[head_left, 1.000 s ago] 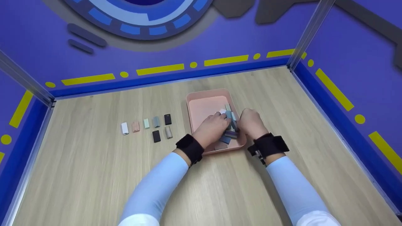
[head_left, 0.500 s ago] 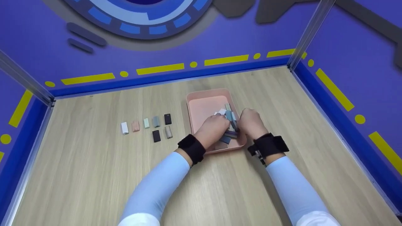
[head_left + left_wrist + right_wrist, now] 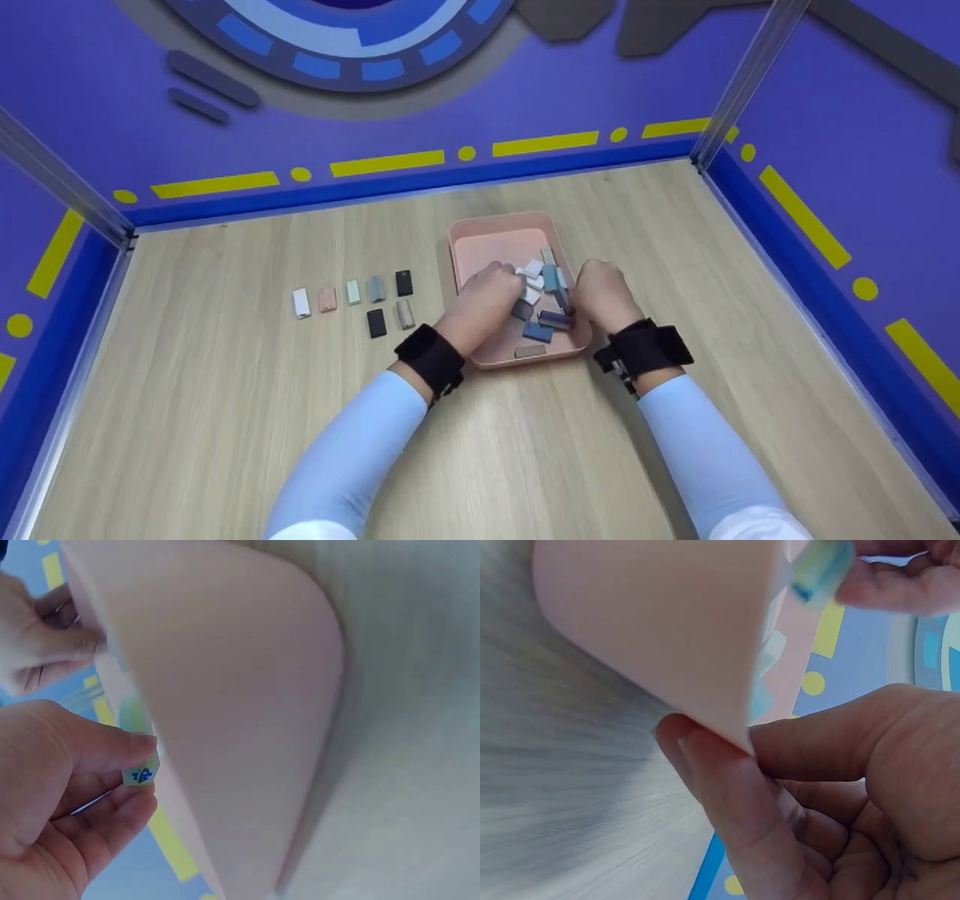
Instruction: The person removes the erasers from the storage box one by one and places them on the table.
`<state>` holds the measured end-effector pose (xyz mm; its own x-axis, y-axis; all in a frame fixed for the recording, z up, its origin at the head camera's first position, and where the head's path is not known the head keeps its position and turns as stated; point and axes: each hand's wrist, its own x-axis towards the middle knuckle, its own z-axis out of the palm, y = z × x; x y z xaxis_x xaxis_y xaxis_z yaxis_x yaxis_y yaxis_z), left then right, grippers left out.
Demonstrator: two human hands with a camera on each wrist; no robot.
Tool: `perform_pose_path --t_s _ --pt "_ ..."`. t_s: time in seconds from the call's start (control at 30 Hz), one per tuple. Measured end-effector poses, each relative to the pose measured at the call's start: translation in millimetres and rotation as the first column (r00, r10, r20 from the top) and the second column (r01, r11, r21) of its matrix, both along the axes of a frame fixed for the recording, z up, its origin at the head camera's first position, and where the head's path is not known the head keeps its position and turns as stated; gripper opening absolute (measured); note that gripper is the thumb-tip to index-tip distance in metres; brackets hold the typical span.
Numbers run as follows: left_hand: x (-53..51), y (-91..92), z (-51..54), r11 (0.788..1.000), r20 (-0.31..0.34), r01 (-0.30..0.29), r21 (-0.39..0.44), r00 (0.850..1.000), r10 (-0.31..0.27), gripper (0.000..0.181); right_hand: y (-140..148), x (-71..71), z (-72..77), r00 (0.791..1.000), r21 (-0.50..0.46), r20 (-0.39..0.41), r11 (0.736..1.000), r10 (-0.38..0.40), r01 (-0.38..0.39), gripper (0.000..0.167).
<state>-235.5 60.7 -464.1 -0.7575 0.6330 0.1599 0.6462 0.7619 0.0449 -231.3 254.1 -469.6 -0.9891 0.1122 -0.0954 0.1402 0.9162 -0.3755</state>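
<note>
A shallow pink tray (image 3: pixel 491 244) stands on the table, with several small blocks in white, blue, grey and dark tones heaped toward its right side. Over the tray's left half is my left hand (image 3: pixel 486 301). In the left wrist view, thumb and fingers pinch a small pale yellow-green block (image 3: pixel 139 763) with a blue printed mark, held near the tray wall. My right hand (image 3: pixel 606 294) is at the tray's right edge. The right wrist view shows its thumb and fingers gripping the pink rim (image 3: pixel 739 731). The head view hides the pinched block behind the left hand.
Left of the tray, several blocks lie apart in two short rows: a white block (image 3: pixel 301 304), a pink block (image 3: pixel 327 299), a pale green block (image 3: pixel 353 292), a grey-blue one, a brownish one and two black ones. Blue panel walls (image 3: pixel 405 127) enclose the wooden table.
My left hand has drawn back leftward from the heap with a block between its fingers, uncovering white and dark blocks. The right hand stays at the tray's edge.
</note>
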Motion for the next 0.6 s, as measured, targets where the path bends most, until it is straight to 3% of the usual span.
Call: perform_pose_path --t_s 0.17,0.3,0.47,0.6 --pt "-2.7 -29.1 11.3 0.986 0.085 -0.122 0.114 0.99 0.113 0.022 -0.3 0.0 0.1 1.0 0.007 0.01 1.0 0.0 0.0 0.01" --pt "-5.0 -57.0 23.0 0.941 0.136 -0.266 0.207 0.961 0.242 0.033 -0.6 0.3 0.8 1.0 -0.002 0.015 1.0 -0.007 0.007 0.008" --pt "-6.1 -92.7 33.3 0.842 0.136 -0.413 0.348 0.91 0.39 0.03 0.2 0.9 0.8 1.0 -0.02 -0.001 1.0 0.007 -0.007 0.009" --pt "-0.7 -117.2 34.5 0.737 0.204 -0.529 0.421 0.847 0.491 0.022 0.5 1.1 0.8 1.0 -0.025 0.005 1.0 0.013 -0.012 0.011"
